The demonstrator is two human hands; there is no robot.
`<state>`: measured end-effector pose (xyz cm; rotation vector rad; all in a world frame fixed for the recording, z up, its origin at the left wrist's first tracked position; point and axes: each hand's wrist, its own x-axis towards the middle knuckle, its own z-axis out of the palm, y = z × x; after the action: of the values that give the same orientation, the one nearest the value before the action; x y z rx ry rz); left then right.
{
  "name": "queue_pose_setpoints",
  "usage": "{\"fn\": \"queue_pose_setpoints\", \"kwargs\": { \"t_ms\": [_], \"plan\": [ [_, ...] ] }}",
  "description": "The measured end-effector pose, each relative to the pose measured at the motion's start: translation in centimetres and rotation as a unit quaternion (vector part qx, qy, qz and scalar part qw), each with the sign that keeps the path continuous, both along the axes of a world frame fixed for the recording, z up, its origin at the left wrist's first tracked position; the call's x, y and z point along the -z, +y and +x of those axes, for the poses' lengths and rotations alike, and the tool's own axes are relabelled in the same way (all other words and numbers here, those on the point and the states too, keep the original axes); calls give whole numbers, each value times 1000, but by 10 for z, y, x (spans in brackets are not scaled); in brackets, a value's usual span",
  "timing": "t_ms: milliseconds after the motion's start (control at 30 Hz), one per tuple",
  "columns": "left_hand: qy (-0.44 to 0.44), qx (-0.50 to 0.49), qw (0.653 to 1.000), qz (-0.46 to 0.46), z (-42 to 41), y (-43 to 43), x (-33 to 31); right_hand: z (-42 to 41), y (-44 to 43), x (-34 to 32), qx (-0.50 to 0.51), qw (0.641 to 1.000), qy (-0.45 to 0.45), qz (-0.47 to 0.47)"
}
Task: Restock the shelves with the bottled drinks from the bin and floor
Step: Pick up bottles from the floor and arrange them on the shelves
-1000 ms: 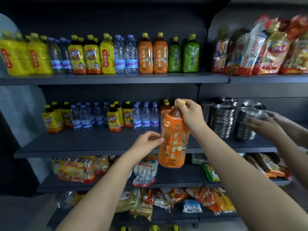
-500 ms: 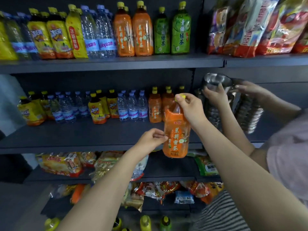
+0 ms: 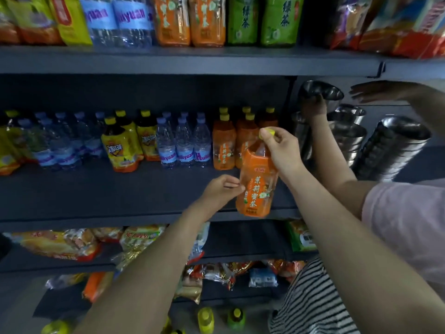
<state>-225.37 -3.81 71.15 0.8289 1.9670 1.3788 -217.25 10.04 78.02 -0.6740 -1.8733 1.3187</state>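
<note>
1. The top shelf [image 3: 168, 60] is cut off by the top of the picture. Only the bottoms of its bottles show.
2. At the far left of the middle shelf [image 3: 108, 196], the yellow bottles [image 3: 7, 150] are blurry and partly out of the picture.
3. Next come rows of water bottles [image 3: 185, 145] and iced tea bottles [image 3: 119, 148]. The back rows are mostly hidden, with only their caps showing.
4. The snack bags [image 3: 55, 244] on the shelf below are partly hidden behind the left arm.
5. Down on the floor stand a few drinks [image 3: 206, 319]. They are small and dark, and some are cut off at the bottom.
6. The left hand [image 3: 220, 189] reaches up with its fingers curled. Its fingertips touch the left side of the orange tea bottle [image 3: 256, 184]. I cannot tell if it pinches the bottle or just touches it.
7. The orange tea bottle is up in the air, a bit tilted, in front of the middle shelf's front edge. It is just in front of the orange bottles on the shelf [image 3: 224, 148] and hides part of them.
8. The right hand [image 3: 280, 153] grasps the bottle at its neck, with fingers on the yellow cap [image 3: 267, 132].
9. Another person's hand [image 3: 313, 108] grips a steel bowl [image 3: 321, 91]. Their other hand [image 3: 375, 92] is flat and blurry, above the stacked steel bowls [image 3: 395, 145].
</note>
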Motion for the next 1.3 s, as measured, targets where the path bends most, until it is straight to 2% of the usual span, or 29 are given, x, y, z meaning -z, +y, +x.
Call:
{"fn": "queue_pose_setpoints", "kwargs": {
  "t_ms": [167, 433, 567, 900, 1300],
  "plan": [
    [-2, 18, 1000, -21, -47, 27, 17, -36, 21, 11, -9, 999, -25, 40],
    [2, 33, 999, -25, -92, 62, 48, -79, 54, 39, 12, 999, -32, 29],
    [6, 24, 1000, -17, -105, 77, 66, -90, 67, 56, -10, 998, -44, 45],
    [-5, -7, 1000, 19, -113, 92, 99, -94, 86, 85, -43, 999, 1, 26],
    [-5, -17, 1000, -3, -104, 88, 91, -79, 74, 109, -43, 998, -43, -12]
  ]
}}
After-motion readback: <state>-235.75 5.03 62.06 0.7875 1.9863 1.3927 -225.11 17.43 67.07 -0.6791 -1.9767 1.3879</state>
